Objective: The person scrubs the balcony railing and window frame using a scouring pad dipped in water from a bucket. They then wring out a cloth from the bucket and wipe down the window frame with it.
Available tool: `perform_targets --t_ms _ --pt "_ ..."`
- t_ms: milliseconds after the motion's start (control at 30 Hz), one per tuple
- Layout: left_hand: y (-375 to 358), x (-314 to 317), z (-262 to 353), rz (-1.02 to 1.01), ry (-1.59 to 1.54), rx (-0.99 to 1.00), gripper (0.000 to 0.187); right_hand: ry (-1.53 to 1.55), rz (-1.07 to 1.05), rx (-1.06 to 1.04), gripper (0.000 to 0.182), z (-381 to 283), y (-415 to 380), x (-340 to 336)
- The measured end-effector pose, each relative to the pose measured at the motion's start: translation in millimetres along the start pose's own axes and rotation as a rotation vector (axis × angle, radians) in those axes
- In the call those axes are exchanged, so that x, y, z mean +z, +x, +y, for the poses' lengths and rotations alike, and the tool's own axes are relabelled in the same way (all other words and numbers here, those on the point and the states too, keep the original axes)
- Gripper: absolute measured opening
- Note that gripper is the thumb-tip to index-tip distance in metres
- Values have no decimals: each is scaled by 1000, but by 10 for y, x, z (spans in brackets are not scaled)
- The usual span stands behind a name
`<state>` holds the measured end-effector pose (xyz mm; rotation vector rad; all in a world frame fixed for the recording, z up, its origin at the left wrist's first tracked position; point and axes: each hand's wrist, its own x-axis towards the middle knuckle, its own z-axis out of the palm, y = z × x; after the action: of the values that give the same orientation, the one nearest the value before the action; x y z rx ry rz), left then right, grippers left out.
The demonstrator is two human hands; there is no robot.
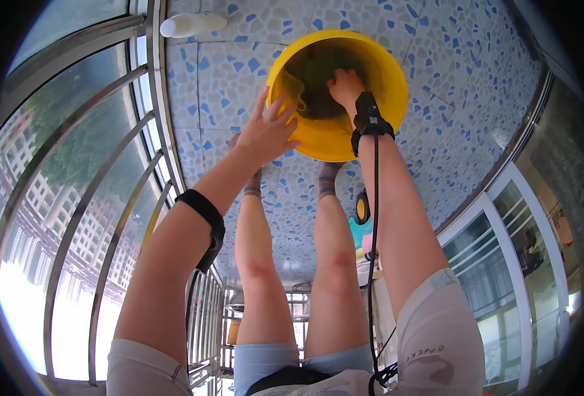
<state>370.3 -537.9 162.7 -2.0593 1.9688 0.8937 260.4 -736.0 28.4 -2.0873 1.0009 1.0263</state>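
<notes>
the picture comes upside down, the person bent far over so that their own bare legs and striped socks show between the arms. a round yellow plastic bucket stands on the floor of white tiles speckled with blue chips, just in front of the feet.

the right hand reaches down inside the bucket, its fingers curled against dark wet cloth that lies in murky water at the bottom; whether the fingers actually grip the cloth cannot be told, as they are partly hidden. a black strap with a small device sits on that wrist, and a black cable runs from it back along the forearm.

the left hand is spread wide, fingers apart, palm laid against the outside of the bucket's rim on the near side; it grasps nothing. a black band circles the left forearm.

a white tube-like bottle lies on the floor by the window frame, well apart from the bucket. curved metal window bars run beside the left arm, with apartment blocks beyond. a teal and yellow object lies between the right leg and right arm.
</notes>
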Motion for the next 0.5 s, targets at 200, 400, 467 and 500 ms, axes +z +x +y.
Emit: perform_targets --t_ms 200,400,467,500 --pt "-12 63 -2 82 -14 4 45 -246 182 -204 85 149 148 259" --pt "-12 90 -6 107 -54 6 42 -104 -127 -138 90 29 124 206" --pt "-9 75 -17 93 -62 6 42 -157 -16 -239 83 20 84 148" --pt "-9 76 -12 73 -71 7 42 -86 -93 -263 73 26 75 132"
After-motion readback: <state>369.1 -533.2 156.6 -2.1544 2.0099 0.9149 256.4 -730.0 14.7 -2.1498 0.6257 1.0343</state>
